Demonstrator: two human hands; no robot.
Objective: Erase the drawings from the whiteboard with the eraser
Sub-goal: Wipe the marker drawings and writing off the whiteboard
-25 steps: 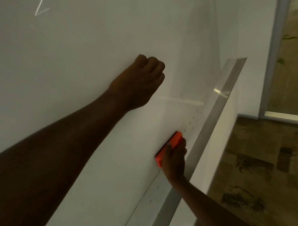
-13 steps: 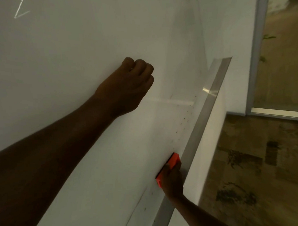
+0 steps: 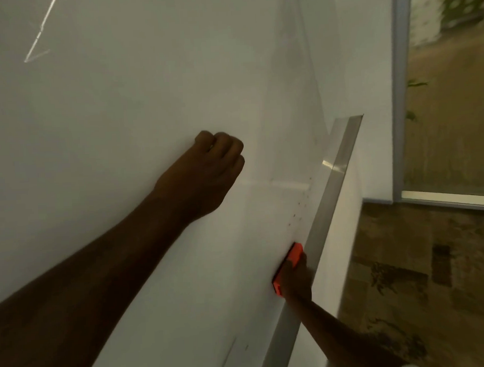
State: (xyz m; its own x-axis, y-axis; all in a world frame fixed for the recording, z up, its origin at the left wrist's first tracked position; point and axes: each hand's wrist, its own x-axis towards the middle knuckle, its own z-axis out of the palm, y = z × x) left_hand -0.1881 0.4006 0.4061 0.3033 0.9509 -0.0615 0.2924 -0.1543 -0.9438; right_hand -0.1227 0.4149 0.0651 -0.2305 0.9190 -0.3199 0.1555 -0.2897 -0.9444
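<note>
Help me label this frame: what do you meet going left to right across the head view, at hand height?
Clenched left hand on the white whiteboard → orange block eraser held by right hand → silver metal board frame → brown patterned floor.

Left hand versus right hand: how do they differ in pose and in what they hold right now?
The left hand is a closed fist holding nothing; the right hand grips the orange eraser. The left hand rests mid-board on the whiteboard; the right hand sits lower, beside the metal frame edge. Both are at the board's surface.
</note>
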